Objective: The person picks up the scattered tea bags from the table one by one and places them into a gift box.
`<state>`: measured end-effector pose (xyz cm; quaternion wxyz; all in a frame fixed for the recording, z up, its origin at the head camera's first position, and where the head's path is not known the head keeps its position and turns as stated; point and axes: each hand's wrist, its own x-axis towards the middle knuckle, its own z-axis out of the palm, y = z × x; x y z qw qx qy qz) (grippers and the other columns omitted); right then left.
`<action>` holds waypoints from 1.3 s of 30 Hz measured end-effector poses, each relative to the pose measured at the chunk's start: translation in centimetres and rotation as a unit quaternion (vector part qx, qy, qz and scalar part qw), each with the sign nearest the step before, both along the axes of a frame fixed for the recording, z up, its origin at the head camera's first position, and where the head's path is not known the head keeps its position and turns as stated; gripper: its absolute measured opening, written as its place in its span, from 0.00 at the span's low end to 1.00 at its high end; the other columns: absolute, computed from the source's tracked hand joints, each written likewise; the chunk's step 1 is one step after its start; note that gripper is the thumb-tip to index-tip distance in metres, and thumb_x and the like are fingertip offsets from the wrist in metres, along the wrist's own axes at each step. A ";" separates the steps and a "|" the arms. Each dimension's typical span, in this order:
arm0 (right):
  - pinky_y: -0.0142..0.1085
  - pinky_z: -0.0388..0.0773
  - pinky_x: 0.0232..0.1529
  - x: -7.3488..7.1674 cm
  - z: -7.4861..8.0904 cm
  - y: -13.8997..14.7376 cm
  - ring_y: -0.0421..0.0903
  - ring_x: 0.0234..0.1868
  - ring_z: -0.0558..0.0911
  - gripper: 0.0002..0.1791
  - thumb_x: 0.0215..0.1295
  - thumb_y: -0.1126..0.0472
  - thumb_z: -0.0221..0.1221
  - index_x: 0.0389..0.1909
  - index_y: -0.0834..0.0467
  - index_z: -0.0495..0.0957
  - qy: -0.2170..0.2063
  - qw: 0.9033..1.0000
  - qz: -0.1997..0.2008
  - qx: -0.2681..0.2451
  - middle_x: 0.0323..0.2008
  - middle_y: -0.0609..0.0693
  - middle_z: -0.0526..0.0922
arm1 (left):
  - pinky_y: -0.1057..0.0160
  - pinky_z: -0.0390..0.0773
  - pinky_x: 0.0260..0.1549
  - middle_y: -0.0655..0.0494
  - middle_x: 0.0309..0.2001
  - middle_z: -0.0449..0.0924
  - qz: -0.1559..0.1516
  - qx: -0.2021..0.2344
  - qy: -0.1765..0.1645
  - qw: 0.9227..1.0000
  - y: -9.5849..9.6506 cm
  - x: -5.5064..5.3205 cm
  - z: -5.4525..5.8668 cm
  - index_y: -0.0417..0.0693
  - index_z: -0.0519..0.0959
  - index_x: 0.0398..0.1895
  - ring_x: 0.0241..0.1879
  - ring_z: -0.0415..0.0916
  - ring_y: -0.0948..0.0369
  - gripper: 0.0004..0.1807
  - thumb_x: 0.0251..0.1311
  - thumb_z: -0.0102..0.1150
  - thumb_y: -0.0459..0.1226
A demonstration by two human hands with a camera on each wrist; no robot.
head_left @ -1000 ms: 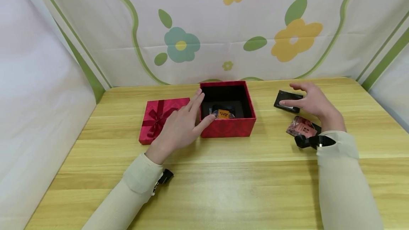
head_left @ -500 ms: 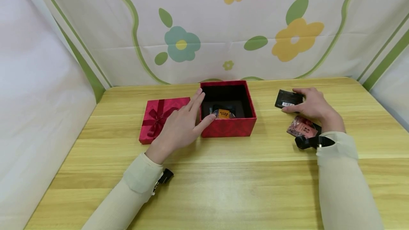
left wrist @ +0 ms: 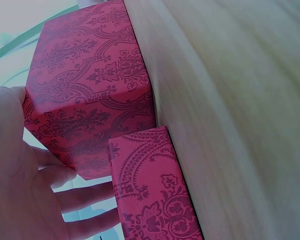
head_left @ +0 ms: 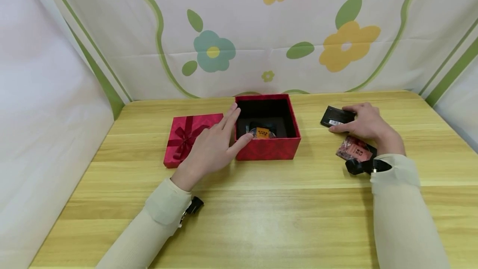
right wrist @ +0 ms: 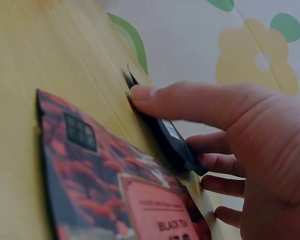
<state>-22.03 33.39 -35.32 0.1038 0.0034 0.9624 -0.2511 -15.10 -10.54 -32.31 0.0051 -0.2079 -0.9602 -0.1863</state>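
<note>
My left hand rests at the near left corner of an open red gift box, thumb at the front rim and fingers stretched along the left rim. In the left wrist view the patterned box shows thumb and fingers at its edges. An orange-labelled sachet lies inside. My right hand pinches a black sachet with a barcode on its upper face, thumb on the near edge, fingers on the far one. Closer in lies a red-and-pink sachet, marked "BLACK TEA" in the right wrist view.
The red box lid with a ribbon bow lies left of the box, partly behind my left hand. Everything stands on a wooden table. A white flowered curtain hangs along its back edge.
My right hand has come down onto the black sachet, its thumb and fingers closing on the edges. The left hand has stayed at the box.
</note>
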 end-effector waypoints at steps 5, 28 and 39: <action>0.68 0.64 0.62 -0.1 0.1 -0.4 0.75 0.70 0.52 0.64 0.56 0.28 0.72 0.81 0.64 0.60 0.003 1.000 0.007 0.009 0.77 0.79 0.51 | 0.63 0.61 0.20 0.65 0.88 0.38 0.001 -0.001 0.000 1.000 0.0 0.0 0.0 0.60 0.43 0.89 0.29 0.76 0.62 0.48 0.76 0.37 0.70; 0.67 0.61 0.72 -0.6 0.6 -1.0 0.69 0.75 0.62 0.62 0.60 0.32 0.72 0.84 0.62 0.56 0.029 0.998 0.031 -0.052 0.79 0.71 0.61 | 0.62 0.62 0.21 0.66 0.88 0.38 0.003 -0.003 -0.003 1.000 0.1 0.1 0.1 0.61 0.42 0.89 0.26 0.73 0.62 0.48 0.76 0.37 0.70; 0.65 0.62 0.71 -0.4 2.2 -2.3 0.64 0.73 0.66 0.51 0.63 0.43 0.74 0.80 0.62 0.64 0.077 0.990 0.061 -0.099 0.76 0.67 0.67 | 0.62 0.60 0.20 0.65 0.88 0.39 0.000 0.000 -0.001 1.000 0.1 0.1 0.1 0.60 0.42 0.89 0.20 0.68 0.60 0.48 0.76 0.37 0.70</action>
